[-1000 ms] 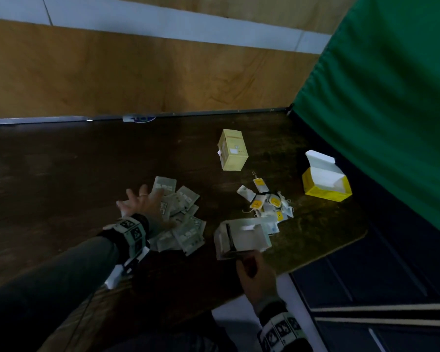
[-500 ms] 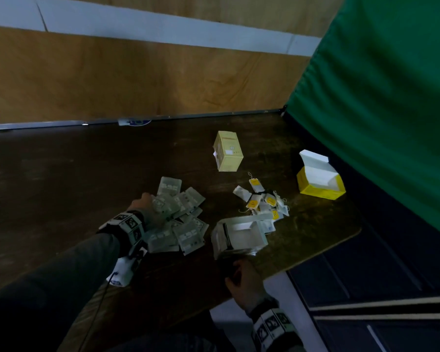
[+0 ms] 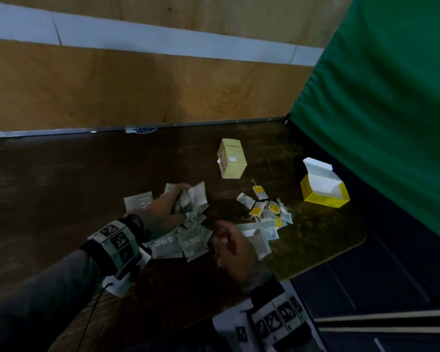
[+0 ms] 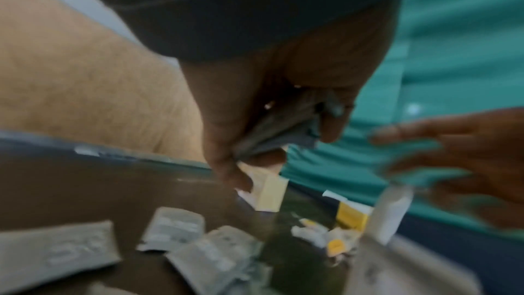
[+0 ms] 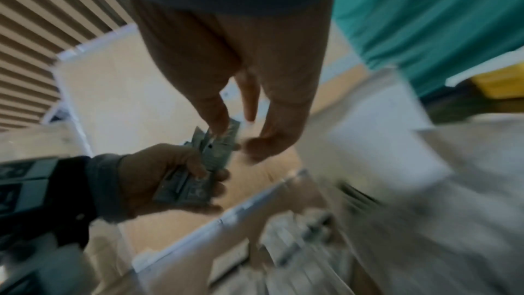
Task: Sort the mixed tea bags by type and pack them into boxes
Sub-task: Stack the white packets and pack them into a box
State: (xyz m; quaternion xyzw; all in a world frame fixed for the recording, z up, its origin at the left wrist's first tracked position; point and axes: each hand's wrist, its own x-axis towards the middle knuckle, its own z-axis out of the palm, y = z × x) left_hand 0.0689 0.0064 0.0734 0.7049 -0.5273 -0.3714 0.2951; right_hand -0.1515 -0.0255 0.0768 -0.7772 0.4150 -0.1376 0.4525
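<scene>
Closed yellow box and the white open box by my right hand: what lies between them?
In the head view, the loose yellow-tagged tea bags lie between the closed yellow box and the white open box.

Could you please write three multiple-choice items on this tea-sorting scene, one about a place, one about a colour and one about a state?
1. Where does the open yellow box stand?
A. At the table's right end, near the green curtain
B. On the grey sachets
C. In the left hand

2. What colour are the tags on the loose tea bags right of the grey sachets?
A. Red
B. Yellow
C. Blue

3. What is the left hand doing?
A. Lying flat on the bare table
B. Closing a box lid
C. Gripping a bunch of grey sachets

Answers:
1 A, the head view shows it by the table's right edge, under the curtain.
2 B, yellow tags show plainly in the head view.
3 C, both wrist views show its fingers curled round the sachets.
</scene>
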